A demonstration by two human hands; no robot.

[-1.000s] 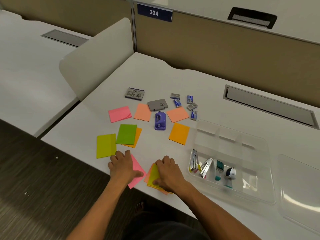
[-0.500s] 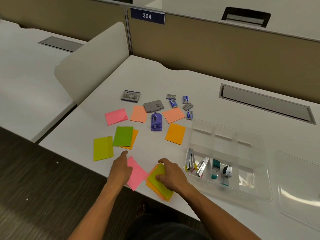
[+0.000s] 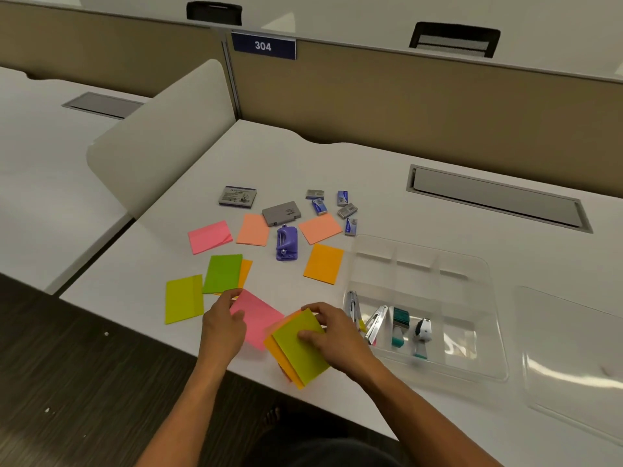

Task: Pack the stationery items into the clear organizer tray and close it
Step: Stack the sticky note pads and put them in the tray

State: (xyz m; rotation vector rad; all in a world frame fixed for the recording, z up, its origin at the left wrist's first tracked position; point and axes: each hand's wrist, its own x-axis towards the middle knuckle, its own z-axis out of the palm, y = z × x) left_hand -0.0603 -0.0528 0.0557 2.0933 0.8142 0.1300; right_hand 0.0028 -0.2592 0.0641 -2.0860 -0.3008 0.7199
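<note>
Now the right hand (image 3: 337, 338) has the yellow-green sticky pad (image 3: 300, 347) and the orange pads under it lifted and tilted off the worktop (image 3: 371, 183), thumb on top and fingers (image 3: 317, 310) curled over the far edge, grasping the stack; half a second ago the stack lay flat near the front edge; left hand (image 3: 222, 325) has shifted onto the pink pad (image 3: 258, 318), fingertips pinching its left edge, pad still lying on the worktop and touching the stack's left corner; camera also tipped down a little, so the scattered items sit lower in view, but they haven't moved; clear organizer tray (image 3: 485, 267) sits just right of the right hand, open, staplers and small tools in its near compartments, far compartments holding nothing; its clear lid (image 3: 573, 352) lies flat further right, partly out of view; the held stack overhangs the worktop's front edge; bare worktop between the hands and the orange pad (image 3: 323, 263) beside the purple hole punch (image 3: 286, 243); the yellow-green and green pads crowd the left hand on its left side.
</note>
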